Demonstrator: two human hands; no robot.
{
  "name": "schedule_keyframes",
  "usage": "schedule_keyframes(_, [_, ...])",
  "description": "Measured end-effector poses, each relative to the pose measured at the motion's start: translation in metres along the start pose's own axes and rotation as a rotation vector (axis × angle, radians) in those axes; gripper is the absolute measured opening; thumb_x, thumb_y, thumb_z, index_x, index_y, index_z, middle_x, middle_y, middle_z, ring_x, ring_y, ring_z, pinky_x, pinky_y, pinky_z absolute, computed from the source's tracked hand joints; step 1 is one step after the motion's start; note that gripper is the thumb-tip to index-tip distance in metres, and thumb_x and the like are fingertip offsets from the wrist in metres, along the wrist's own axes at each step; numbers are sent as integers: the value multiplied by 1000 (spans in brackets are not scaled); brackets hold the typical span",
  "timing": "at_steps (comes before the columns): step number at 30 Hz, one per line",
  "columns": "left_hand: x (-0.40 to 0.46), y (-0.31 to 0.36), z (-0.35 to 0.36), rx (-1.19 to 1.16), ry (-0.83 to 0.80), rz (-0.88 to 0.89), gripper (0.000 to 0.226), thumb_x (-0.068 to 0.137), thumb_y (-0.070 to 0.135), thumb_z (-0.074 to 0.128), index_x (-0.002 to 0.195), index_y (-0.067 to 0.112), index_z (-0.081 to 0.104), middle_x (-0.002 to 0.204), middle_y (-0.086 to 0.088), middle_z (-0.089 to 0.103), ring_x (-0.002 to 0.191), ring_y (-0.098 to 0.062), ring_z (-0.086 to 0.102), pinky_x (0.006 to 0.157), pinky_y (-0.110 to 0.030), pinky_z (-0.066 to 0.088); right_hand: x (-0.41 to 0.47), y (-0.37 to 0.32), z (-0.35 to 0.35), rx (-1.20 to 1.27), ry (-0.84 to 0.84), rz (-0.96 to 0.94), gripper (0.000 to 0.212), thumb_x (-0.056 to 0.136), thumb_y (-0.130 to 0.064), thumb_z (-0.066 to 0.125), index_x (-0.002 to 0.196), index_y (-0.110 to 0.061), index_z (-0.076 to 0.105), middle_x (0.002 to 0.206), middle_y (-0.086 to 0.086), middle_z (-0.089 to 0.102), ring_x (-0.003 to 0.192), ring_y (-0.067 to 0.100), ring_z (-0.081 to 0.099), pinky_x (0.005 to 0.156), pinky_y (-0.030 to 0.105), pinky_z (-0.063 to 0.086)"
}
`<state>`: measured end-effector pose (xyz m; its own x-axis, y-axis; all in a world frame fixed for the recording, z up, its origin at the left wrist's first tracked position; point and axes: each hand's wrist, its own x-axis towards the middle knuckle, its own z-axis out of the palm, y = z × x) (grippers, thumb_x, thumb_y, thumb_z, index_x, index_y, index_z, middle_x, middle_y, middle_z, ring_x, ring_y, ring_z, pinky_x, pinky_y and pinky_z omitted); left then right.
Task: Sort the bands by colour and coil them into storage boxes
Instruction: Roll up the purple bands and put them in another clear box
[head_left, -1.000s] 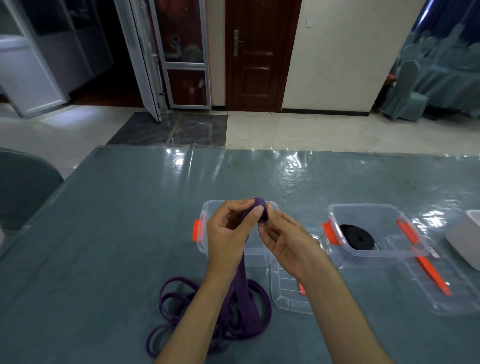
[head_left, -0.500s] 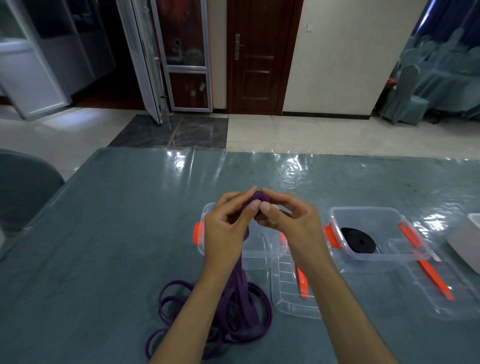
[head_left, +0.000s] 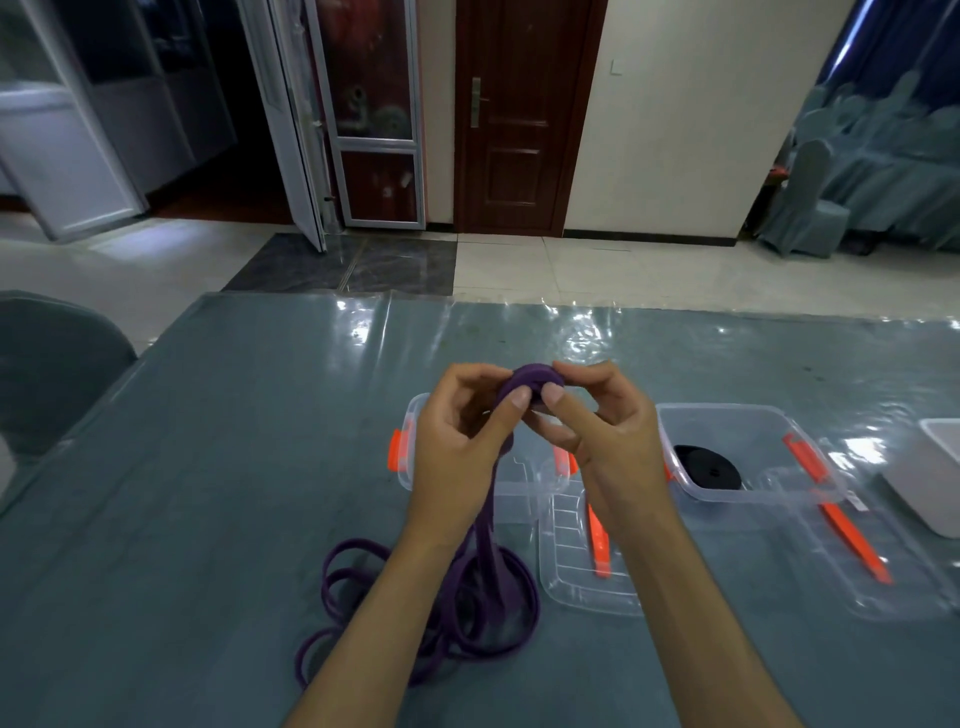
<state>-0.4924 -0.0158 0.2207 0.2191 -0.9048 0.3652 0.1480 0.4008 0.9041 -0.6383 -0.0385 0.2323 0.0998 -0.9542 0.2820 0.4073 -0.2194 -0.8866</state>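
Note:
A small purple coil (head_left: 531, 382) sits between both hands above a clear storage box (head_left: 415, 421) with orange latches. My left hand (head_left: 462, 447) pinches the coil and the band running down from it. My right hand (head_left: 597, 431) pinches the coil's right side with thumb and fingers. The rest of the purple band (head_left: 498, 603) hangs to a loose pile of loops on the table near my forearms. A second clear box (head_left: 737, 441) to the right holds a coiled black band (head_left: 707, 466).
Two clear lids lie open on the table: one (head_left: 576, 577) just right of the purple pile, the other (head_left: 883, 561) beside the black band's box. A white container (head_left: 935, 478) stands at the right edge. A grey chair (head_left: 47, 364) is at the left.
My right hand moved back onto the coil and now pinches it beside my left thumb. The coil was turned between the fingers and looks slightly bigger.

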Motion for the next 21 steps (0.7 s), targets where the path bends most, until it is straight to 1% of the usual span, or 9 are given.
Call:
schedule_keyframes(4, [-18, 1, -1, -45, 73, 0, 11, 97, 18, 77, 107, 23, 74, 103, -4, 79, 98, -23, 76, 81, -25, 59, -19, -5, 1, -194, 24, -2, 13, 85, -20, 84, 94, -19, 75, 102, 11, 80, 98, 28, 78, 77, 33, 63])
schedule_keyframes(6, [-23, 4, 1, -59, 90, -18, 11, 95, 18, 78, 104, 24, 77, 103, -3, 80, 99, -21, 76, 83, -25, 59, -25, -8, 1, -203, 36, -7, 14, 86, -16, 85, 94, -14, 74, 99, 13, 80, 91, 29, 78, 74, 31, 61])
schedule_keyframes(8, [-25, 8, 2, -71, 97, -33, 13, 93, 17, 80, 104, 24, 81, 107, -2, 80, 102, -18, 76, 85, -22, 58, -28, -11, 1, -151, 39, -12, 17, 86, -11, 85, 99, -13, 74, 99, 14, 79, 90, 31, 79, 77, 31, 63])
schedule_keyframes(11, [-23, 15, 0, -109, 94, -92, 17, 88, 25, 82, 105, 28, 84, 107, -1, 81, 105, -17, 77, 86, -20, 58, -30, -13, 4, -99, -20, 14, 26, 88, -10, 83, 112, -15, 74, 109, 14, 77, 97, 32, 78, 84, 38, 64])
schedule_keyframes(13, [-21, 20, -4, -129, 79, -114, 19, 84, 26, 87, 103, 28, 84, 104, -3, 82, 100, -19, 78, 81, -20, 60, -31, -13, 6, -125, -55, 42, 18, 89, -12, 83, 104, -17, 74, 109, 12, 78, 98, 32, 78, 82, 37, 64])
schedule_keyframes(14, [-20, 22, -5, -118, 74, -108, 19, 82, 27, 89, 101, 27, 84, 101, -5, 82, 97, -21, 79, 78, -22, 61, -30, -15, 5, -171, -51, 46, 15, 87, -17, 85, 98, -19, 74, 106, 10, 79, 93, 30, 79, 76, 33, 63])
schedule_keyframes(16, [-19, 25, -3, -90, 90, -83, 19, 78, 29, 92, 94, 27, 82, 97, -7, 81, 91, -24, 79, 75, -25, 62, -27, -21, 2, -254, -34, 36, 20, 81, -26, 89, 89, -20, 72, 97, 7, 80, 81, 25, 78, 67, 25, 58])
schedule_keyframes(19, [-21, 24, 5, -100, 111, -58, 12, 79, 29, 89, 89, 29, 82, 98, -6, 81, 95, -24, 79, 81, -28, 62, -24, -27, -1, -213, -25, -3, 25, 80, -22, 91, 90, -14, 69, 96, 11, 80, 80, 31, 78, 74, 32, 62])
schedule_keyframes(21, [-23, 23, 9, -105, 48, -61, 16, 83, 28, 85, 98, 33, 83, 106, -4, 81, 104, -22, 77, 87, -28, 60, -23, -28, -3, -172, 5, -16, 25, 82, -20, 88, 92, -11, 67, 98, 14, 79, 85, 33, 79, 78, 35, 63])
